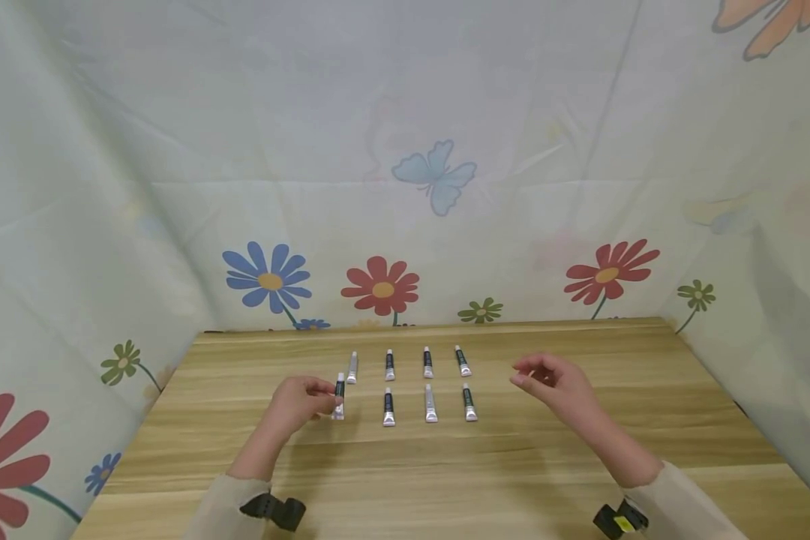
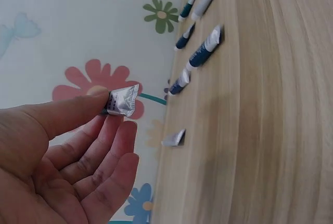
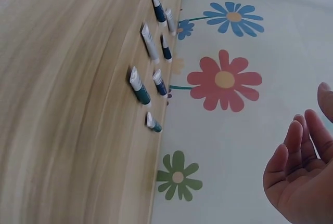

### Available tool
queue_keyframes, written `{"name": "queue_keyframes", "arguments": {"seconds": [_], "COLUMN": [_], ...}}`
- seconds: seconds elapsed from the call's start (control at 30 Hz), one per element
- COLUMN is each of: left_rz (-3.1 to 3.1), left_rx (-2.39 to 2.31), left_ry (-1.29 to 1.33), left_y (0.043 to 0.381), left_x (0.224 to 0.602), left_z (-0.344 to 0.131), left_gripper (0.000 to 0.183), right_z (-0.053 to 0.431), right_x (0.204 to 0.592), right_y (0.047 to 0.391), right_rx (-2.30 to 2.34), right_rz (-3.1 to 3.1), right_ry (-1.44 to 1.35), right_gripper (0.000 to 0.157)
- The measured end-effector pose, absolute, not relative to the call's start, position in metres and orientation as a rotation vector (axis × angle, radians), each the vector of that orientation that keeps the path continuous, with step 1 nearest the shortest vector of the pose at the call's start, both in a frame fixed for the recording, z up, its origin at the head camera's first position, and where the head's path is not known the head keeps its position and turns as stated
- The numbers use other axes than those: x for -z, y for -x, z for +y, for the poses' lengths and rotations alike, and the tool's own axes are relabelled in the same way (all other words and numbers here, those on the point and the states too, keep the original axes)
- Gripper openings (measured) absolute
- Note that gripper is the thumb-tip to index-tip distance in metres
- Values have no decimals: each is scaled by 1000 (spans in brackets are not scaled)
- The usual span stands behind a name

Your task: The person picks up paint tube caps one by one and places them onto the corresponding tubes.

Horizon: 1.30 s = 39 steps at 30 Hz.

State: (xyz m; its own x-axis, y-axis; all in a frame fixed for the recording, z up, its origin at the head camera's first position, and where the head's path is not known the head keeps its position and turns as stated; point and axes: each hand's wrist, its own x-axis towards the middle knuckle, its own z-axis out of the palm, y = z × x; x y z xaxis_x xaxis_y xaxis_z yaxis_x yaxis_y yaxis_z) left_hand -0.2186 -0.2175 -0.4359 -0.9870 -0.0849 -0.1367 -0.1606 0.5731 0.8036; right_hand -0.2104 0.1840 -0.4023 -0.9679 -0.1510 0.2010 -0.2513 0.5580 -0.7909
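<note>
Between thumb and fingers my left hand (image 1: 302, 403) pinches a small paint tube (image 1: 340, 397), dark with a silver crimped end. In the left wrist view the tube's silver end (image 2: 124, 101) sticks out past the thumb tip. To its right, several similar tubes lie in two rows on the table; a dark tube (image 1: 388, 407) and a grey tube (image 1: 430, 403) are in the near row. A grey tube (image 1: 352, 367) lies just beyond the held one. My right hand (image 1: 552, 384) hovers right of the rows, fingers loosely bent and holding nothing, nearest to a green-banded tube (image 1: 469, 403).
The wood-grain table (image 1: 405, 480) ends at a pale curtain (image 1: 513, 97) printed with flowers and butterflies, which also hangs on both sides. Black wrist cameras are strapped over the sleeves (image 1: 226, 510).
</note>
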Motion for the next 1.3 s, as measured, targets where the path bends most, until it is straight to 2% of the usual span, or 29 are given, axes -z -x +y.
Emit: {"name": "queue_keyframes", "arguments": {"seconds": [0.57, 1.3], "left_rz": [2690, 2657], "left_rx": [-1231, -1169], "left_ry": [240, 253], "left_y": [240, 252], "left_x": [462, 468], "left_z": [-222, -218], "left_gripper": [18, 14], "right_z": [199, 201], "right_x": [425, 427], "right_y": [202, 200], "right_rx": [-1409, -1399], "right_rz": [-2752, -2745], "right_ry": [-254, -254], "right_gripper": [28, 25]}}
